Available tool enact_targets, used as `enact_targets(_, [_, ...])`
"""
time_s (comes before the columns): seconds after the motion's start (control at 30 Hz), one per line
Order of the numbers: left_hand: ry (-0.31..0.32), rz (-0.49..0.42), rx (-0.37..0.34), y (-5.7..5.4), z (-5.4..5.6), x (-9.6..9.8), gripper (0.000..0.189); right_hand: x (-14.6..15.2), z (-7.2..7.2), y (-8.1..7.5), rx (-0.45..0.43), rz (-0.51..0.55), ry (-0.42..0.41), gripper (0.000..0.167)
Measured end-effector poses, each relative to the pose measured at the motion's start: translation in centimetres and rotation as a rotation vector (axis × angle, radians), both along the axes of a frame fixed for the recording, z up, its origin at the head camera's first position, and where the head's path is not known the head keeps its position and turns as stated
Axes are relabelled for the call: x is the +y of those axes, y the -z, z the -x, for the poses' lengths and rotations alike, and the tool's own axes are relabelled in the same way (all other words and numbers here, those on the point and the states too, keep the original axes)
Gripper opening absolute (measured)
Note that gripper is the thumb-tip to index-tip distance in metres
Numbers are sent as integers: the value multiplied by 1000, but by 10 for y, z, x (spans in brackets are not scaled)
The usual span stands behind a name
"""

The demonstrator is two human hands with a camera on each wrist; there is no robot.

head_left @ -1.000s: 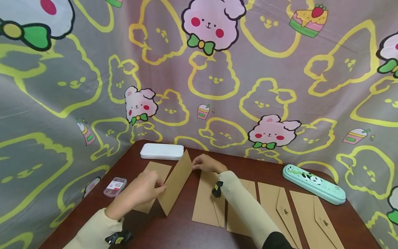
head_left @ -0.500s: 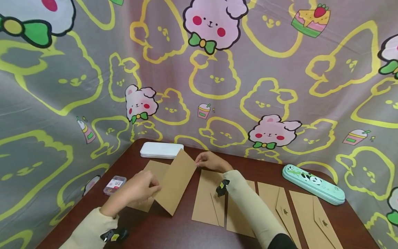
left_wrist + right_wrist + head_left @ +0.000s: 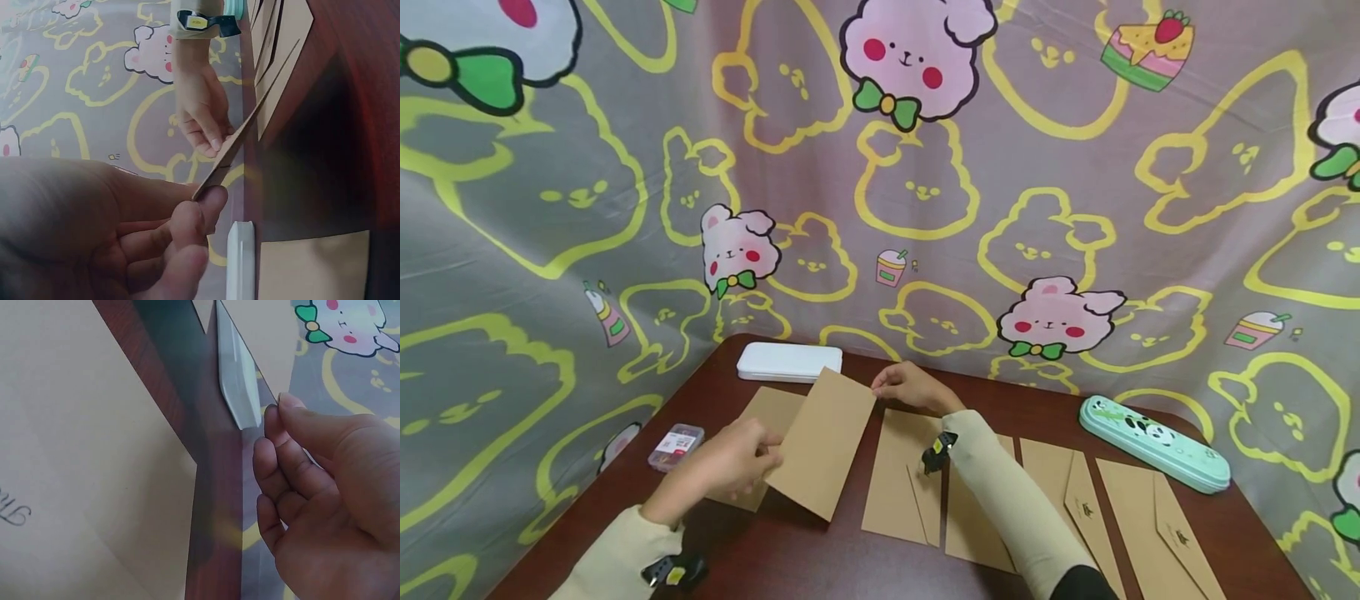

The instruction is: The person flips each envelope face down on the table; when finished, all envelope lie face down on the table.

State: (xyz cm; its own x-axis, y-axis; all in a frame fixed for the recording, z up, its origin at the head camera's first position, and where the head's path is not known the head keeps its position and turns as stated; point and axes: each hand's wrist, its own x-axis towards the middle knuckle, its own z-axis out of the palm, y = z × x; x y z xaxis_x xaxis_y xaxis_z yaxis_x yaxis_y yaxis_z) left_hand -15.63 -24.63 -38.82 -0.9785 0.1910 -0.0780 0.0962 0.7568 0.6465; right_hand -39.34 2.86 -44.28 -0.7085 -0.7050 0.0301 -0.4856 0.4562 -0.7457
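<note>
A brown kraft envelope (image 3: 826,446) is tilted above the table, its plain face showing in the head view. My right hand (image 3: 913,388) pinches its far right corner between thumb and index finger. At the opposite side my left hand (image 3: 741,457) pinches the near left edge; in the left wrist view the envelope (image 3: 232,150) is seen almost edge-on between the fingertips. Partly under the raised one, another brown envelope (image 3: 767,407) lies flat. Just right of it a further envelope (image 3: 895,475) lies on the table, its flap line visible.
More envelopes with flaps and small dark prints, such as the rightmost envelope (image 3: 1150,508), lie in a row at right. A white case (image 3: 790,361) stands at the back, a mint panda pencil case (image 3: 1153,444) at far right, a small clear box (image 3: 676,447) at left. Patterned cloth (image 3: 925,208) hangs behind.
The envelope has turned from nearly upright to a flatter tilt, its plain face opening toward the camera. My left fingers, earlier apart from its edge, now grip it. My right hand moved slightly right.
</note>
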Motion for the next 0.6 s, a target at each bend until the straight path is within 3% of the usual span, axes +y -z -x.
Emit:
enact_targets(0.03, [-8,-3,-13,1,0,0,6,1,0,-1,1,-1,3,14])
enact_targets(0.2, [-23,-14,-36,8,-1,1,31,2,0,-3,17,-13,6,15])
enact_targets(0.27, [-11,1,-21,12,0,1,30,3,1,-3,21,-16,4,16])
enact_targets(0.47, [27,60,26,24,5,3,3,4,0,-3,36,-22,10,16])
enact_targets(0.6, [43,71,46,32,8,3,13,3,-2,-1,57,-41,6,15])
